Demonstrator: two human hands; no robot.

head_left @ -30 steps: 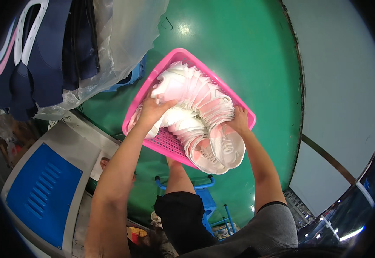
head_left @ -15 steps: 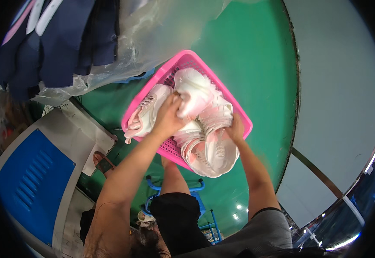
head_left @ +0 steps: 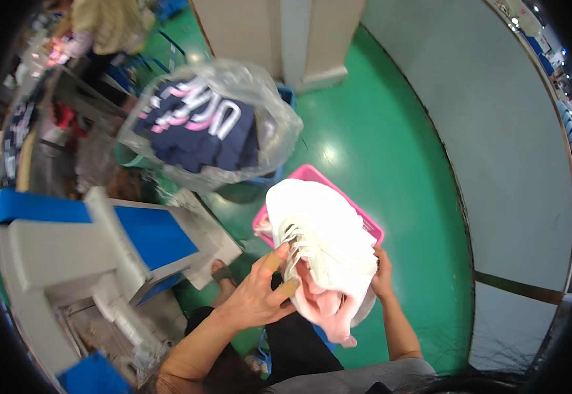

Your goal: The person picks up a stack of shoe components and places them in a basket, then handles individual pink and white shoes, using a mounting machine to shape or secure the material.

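A bundle of white shoe uppers point(head_left: 328, 230) with laces and pink linings is held up close in front of me, above the pink basket point(head_left: 307, 172). My left hand point(head_left: 259, 292) presses on the laced side of the bundle, with tan coverings on two fingers. On the other side, my right hand point(head_left: 382, 272) grips the bundle's edge, its fingers partly hidden behind it. Most of the basket is covered by the bundle; a pinkish piece shows at its left corner.
A clear plastic bag point(head_left: 279, 141) of dark blue cut pieces point(head_left: 200, 125) stands beyond the basket. At left is a grey and blue machine point(head_left: 69, 256). A pale wall panel point(head_left: 430, 59) curves along the right over green floor point(head_left: 423, 217). A person point(head_left: 108, 26) is at the far left.
The uppers have risen out of the basket toward me, held between both hands. My view has shifted, showing more of the bag and machine at left.
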